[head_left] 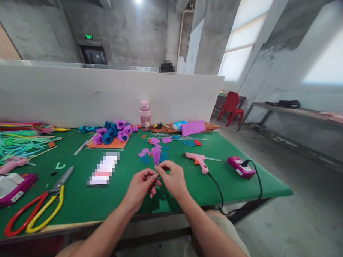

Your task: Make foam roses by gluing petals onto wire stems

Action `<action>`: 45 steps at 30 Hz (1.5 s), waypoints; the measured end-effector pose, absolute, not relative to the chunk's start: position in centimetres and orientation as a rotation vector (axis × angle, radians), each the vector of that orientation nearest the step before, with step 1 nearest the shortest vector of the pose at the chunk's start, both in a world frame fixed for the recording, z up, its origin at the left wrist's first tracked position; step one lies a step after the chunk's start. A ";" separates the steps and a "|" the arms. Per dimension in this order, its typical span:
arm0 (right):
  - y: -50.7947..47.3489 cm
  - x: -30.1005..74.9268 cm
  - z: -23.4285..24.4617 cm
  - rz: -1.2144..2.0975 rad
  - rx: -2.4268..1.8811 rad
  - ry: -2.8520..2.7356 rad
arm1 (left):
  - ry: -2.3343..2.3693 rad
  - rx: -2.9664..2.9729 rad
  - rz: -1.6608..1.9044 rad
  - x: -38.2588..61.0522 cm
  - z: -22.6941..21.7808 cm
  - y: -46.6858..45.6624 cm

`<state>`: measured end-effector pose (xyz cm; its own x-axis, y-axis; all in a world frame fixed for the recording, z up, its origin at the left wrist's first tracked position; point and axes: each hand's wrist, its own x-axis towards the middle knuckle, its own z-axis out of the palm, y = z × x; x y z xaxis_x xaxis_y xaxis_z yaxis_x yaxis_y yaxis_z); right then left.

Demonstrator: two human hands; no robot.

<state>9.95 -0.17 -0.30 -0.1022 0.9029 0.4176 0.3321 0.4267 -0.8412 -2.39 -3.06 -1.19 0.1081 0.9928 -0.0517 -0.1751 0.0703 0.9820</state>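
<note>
A purple paper flower [156,156], cone-shaped and narrow at the bottom, stands upright between my hands over the table's front half. My right hand [171,178] pinches its narrow base between thumb and fingertips. Close against it, my left hand [142,186] is closed in a pinch just below the base; the part between its fingers is mostly hidden. Behind the flower lie loose purple paper petals [166,140] and blue paper pieces [145,159]. A pink glue gun [199,161] rests on its side to the right of my hands.
Scissors [50,196] lie at the left front, near pipe cleaners [17,143]. Finished purple and blue flowers [112,132] sit on orange paper. A pink bottle [145,116] stands by the white partition [102,91]. A purple power strip [240,167] with a black cord is at right.
</note>
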 end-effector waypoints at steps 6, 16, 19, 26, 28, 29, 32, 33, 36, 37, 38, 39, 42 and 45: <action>-0.8 9.9 0.0 0.435 -1.036 -1.803 | 1.021 1.047 1.236 -2.4 -1.3 -2.9; -1.0 11.5 1.3 0.819 -0.711 -1.521 | 1.100 0.935 1.444 -5.5 -1.3 -1.3; 0.3 12.3 0.9 0.855 -0.773 -1.366 | 1.096 0.962 1.443 -5.8 -1.1 -1.3; 1.4 12.4 0.0 0.945 -1.008 -1.396 | 1.125 1.036 1.402 -5.1 -0.5 -1.9; 1.2 12.1 -0.1 0.941 -1.032 -1.384 | 1.140 1.056 1.395 -4.9 -0.5 -1.9; 1.2 11.9 -0.1 0.952 -1.033 -1.379 | 1.146 1.064 1.390 -4.8 -0.5 -1.9; 1.1 11.7 -0.2 1.039 -0.982 -1.398 | 1.150 1.082 1.369 -4.4 -0.6 -2.0; 1.1 11.7 -0.2 1.061 -0.963 -1.414 | 1.146 1.088 1.362 -4.2 -0.6 -2.0; 0.8 11.8 -0.1 1.016 -0.965 -1.501 | 1.125 1.107 1.348 -3.7 -0.4 -2.4; 0.6 11.8 -0.1 0.966 -0.978 -1.539 | 1.115 1.114 1.344 -3.5 -0.2 -2.6; 0.4 11.9 0.0 0.910 -0.988 -1.578 | 1.105 1.123 1.339 -3.3 0.1 -2.8; 0.2 12.0 0.0 0.849 -0.987 -1.612 | 1.095 1.133 1.333 -3.0 0.5 -3.0; -0.3 12.4 0.4 0.657 -0.916 -1.657 | 1.063 1.166 1.323 -2.1 1.9 -3.8; -0.2 13.1 0.9 0.595 -0.900 -1.653 | 1.055 1.173 1.355 -1.1 2.9 -4.8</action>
<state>13.07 -0.25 0.89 -0.1032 0.8090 0.5787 0.2548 0.5839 -0.7708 -1.13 -4.77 2.91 -0.0142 0.9946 0.1031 -0.1436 -0.1041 0.9841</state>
